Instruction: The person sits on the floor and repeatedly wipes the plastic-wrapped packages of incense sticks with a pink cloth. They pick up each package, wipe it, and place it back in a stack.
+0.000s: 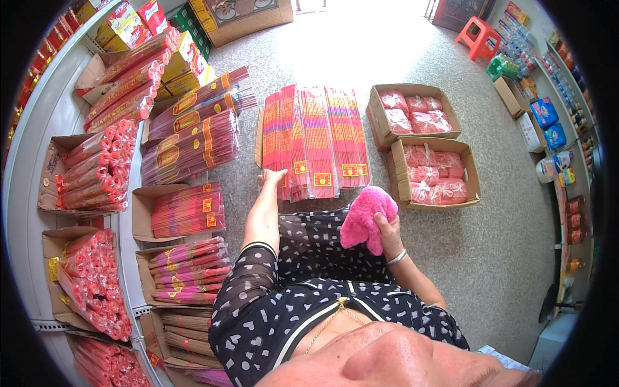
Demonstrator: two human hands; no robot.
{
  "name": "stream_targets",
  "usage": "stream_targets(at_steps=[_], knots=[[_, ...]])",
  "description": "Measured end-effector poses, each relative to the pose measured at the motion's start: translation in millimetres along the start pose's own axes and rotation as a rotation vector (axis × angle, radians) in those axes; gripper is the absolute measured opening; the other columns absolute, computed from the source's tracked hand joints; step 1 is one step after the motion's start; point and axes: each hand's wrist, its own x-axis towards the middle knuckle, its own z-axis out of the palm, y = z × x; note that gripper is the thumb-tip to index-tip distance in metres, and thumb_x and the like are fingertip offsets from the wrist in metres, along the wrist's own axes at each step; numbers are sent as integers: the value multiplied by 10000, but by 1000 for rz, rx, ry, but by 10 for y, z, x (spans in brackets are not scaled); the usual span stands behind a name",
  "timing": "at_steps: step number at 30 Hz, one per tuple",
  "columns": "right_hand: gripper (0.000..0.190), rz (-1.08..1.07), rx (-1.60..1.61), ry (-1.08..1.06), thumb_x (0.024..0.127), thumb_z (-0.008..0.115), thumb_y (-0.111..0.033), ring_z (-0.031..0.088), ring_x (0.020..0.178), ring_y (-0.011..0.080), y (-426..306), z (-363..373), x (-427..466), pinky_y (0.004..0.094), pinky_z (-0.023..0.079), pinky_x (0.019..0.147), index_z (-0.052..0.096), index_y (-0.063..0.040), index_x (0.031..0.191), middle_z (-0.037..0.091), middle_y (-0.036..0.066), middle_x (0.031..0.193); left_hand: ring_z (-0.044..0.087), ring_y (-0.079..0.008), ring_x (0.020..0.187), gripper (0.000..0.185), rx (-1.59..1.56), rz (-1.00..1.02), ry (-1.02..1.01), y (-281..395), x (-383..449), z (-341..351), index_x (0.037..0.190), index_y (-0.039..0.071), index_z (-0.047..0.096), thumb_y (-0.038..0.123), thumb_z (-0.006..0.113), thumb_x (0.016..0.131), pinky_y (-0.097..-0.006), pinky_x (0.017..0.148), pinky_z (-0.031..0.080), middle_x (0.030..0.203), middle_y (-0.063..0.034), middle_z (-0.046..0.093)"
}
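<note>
My right hand (pixel 388 234) grips a fluffy pink cloth (pixel 365 217) in front of my lap. At the near left corner of a carton (pixel 259 140) heaped with long red incense stick packs (pixel 316 140), my left hand (pixel 272 178) has its thumb over the packs' edge. Its other fingers curl at the side and are partly hidden. The packs are in clear plastic with yellow labels, side by side, and cover most of their carton. My patterned black skirt (pixel 309 232) spreads below them.
To the right, two open cartons (pixel 420 136) (pixel 437 205) hold red plastic-wrapped bundles. Shelves on the left carry boxed incense sticks (pixel 188 140) and red wrapped rolls (pixel 104 164). Across the speckled floor (pixel 488 242), a red stool (pixel 478 37) stands near shelves of bottles.
</note>
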Motion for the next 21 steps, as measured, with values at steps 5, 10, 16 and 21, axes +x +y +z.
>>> stream_targets(at_steps=[5,10,16,21], knots=[[358,-7,-18,-27,874,624,-157,600,970,153,28,32,29,308,486,860,547,-3,1188,622,60,1075,570,-309,1125,799,-42,-73,-16,-313,116,-125,1038,-69,629,514,843,535,-408,929,466,1173,-259,592],[355,-18,-100,49,872,620,-150,603,963,153,28,-50,-45,309,489,854,550,9,1181,627,65,1072,633,-299,992,613,-8,-79,-242,38,-60,-102,992,-53,645,405,833,630,-412,845,519,1063,-207,647],[373,-12,-103,9,867,627,-158,600,975,154,139,43,52,309,485,865,546,17,1187,624,68,1087,687,-239,718,281,-687,-198,-619,24,70,-433,941,-39,652,190,732,800,-384,653,578,874,-135,692],[359,3,-86,-47,877,613,-134,593,991,150,143,153,93,310,481,880,541,11,1198,620,65,1096,664,-298,924,409,-1190,-101,-1046,442,30,-1028,1183,-40,503,125,626,829,-471,835,555,1063,-194,638]])
